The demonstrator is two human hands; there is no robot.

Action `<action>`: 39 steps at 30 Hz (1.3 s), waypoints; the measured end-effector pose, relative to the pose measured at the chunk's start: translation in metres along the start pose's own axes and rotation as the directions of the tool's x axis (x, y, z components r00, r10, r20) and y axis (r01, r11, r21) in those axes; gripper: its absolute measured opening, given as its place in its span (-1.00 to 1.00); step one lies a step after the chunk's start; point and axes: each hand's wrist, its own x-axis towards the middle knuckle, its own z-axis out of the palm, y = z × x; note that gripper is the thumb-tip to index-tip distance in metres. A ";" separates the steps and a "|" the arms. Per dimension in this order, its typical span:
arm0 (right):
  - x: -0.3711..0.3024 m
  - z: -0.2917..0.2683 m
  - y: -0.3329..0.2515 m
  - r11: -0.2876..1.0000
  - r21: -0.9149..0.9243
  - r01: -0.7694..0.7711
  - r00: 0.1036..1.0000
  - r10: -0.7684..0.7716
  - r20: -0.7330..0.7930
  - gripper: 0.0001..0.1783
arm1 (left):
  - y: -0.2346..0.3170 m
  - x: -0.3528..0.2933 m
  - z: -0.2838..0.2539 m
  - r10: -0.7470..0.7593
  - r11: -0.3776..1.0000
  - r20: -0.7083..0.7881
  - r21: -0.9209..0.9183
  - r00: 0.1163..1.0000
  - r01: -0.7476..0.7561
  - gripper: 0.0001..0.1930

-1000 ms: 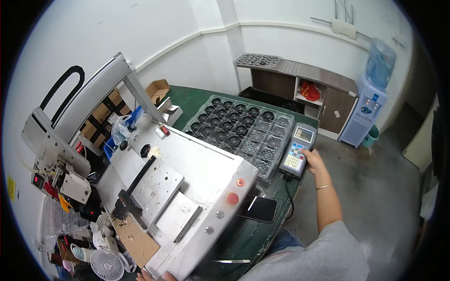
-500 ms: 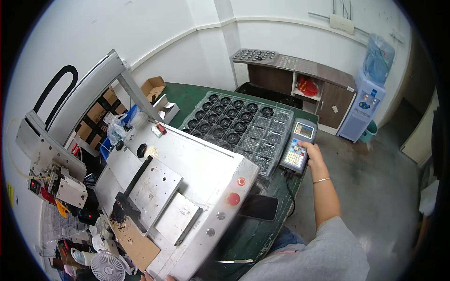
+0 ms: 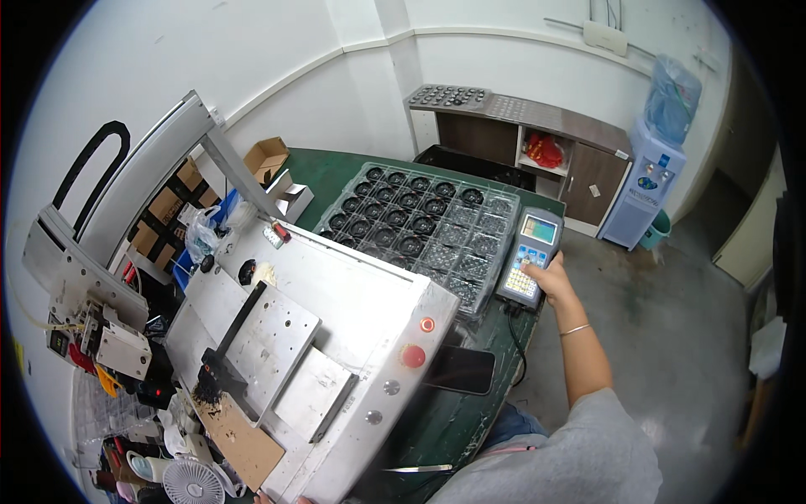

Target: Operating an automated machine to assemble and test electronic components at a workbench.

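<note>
My right hand (image 3: 552, 280) is closed around the right side of a grey handheld controller (image 3: 529, 256), its thumb reaching over the keypad. The controller has a lit screen, with blue and pale yellow keys below. It sits at the green table's right edge, beside a clear plastic tray (image 3: 428, 260) holding several round black parts. Of my left hand (image 3: 281, 499), only fingertips show at the bottom edge, by the near end of the white desktop machine (image 3: 336, 458). A black bar with a clamp (image 3: 220, 367) rests on the machine's metal plates.
On the machine's front are a red stop button (image 3: 413, 356) and other round buttons. A black phone (image 3: 462, 371) lies on the table (image 3: 420, 433). Behind the machine's gantry (image 3: 168, 155) stand boxes. A white fan (image 3: 193, 480) sits lower left. Beyond are a cabinet (image 3: 594, 189) and water dispenser (image 3: 635, 189).
My right thumb has moved from the upper keys to lower on the keypad, and the hand wraps the controller's side more. The screen's colours have changed. The whole view has shifted slightly.
</note>
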 end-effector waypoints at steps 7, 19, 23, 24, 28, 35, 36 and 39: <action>-0.003 -0.001 0.002 0.997 0.067 0.031 1.000 -0.031 -0.001 -0.05 | -0.006 -0.002 0.002 0.029 0.999 -0.015 0.028 0.999 -0.028 -0.26; -0.007 -0.003 0.000 0.997 0.080 0.007 1.000 -0.008 0.013 0.03 | 0.000 -0.001 0.001 0.038 0.999 -0.044 0.022 0.998 -0.037 -0.30; -0.010 -0.008 0.006 0.987 0.159 -0.009 0.998 -0.001 0.061 0.13 | 0.004 -0.001 0.001 0.006 1.000 -0.038 -0.009 0.999 -0.006 -0.27; -0.010 -0.008 0.007 0.987 0.159 -0.008 0.998 -0.001 0.062 0.13 | 0.005 -0.001 0.000 0.005 1.000 -0.039 -0.008 0.999 -0.006 -0.27; -0.012 -0.007 0.000 0.992 0.112 -0.056 0.996 0.049 0.068 0.19 | 0.002 -0.003 0.001 -0.009 1.000 -0.024 -0.019 1.000 0.009 -0.24; -0.015 -0.002 0.001 0.985 -0.172 0.032 0.999 -0.036 -0.022 0.31 | 0.000 -0.003 0.003 0.024 0.997 -0.041 -0.074 0.999 -0.027 -0.28; -0.014 -0.002 0.002 0.985 -0.172 0.031 0.999 -0.036 -0.021 0.31 | 0.001 -0.003 0.002 0.024 0.997 -0.041 -0.073 0.999 -0.027 -0.28; -0.008 -0.002 0.003 0.968 -0.233 0.094 0.995 -0.098 -0.005 0.21 | 0.001 -0.003 0.000 0.018 1.000 -0.033 -0.023 0.999 -0.019 -0.30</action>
